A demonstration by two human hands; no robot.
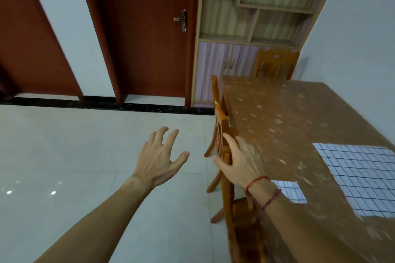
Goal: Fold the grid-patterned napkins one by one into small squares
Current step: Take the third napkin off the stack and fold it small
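A large grid-patterned napkin lies flat on the brown speckled table at the right edge of the view. A smaller folded grid napkin lies near the table's left edge, partly behind my right wrist. My right hand grips the top rail of a wooden chair that stands against the table's left side. My left hand hovers over the floor left of the chair, fingers spread, holding nothing.
Pale floor tiles fill the left half. A dark red door and a wooden shelf cabinet stand at the back. A second chair stands at the table's far end. A white wall runs along the right.
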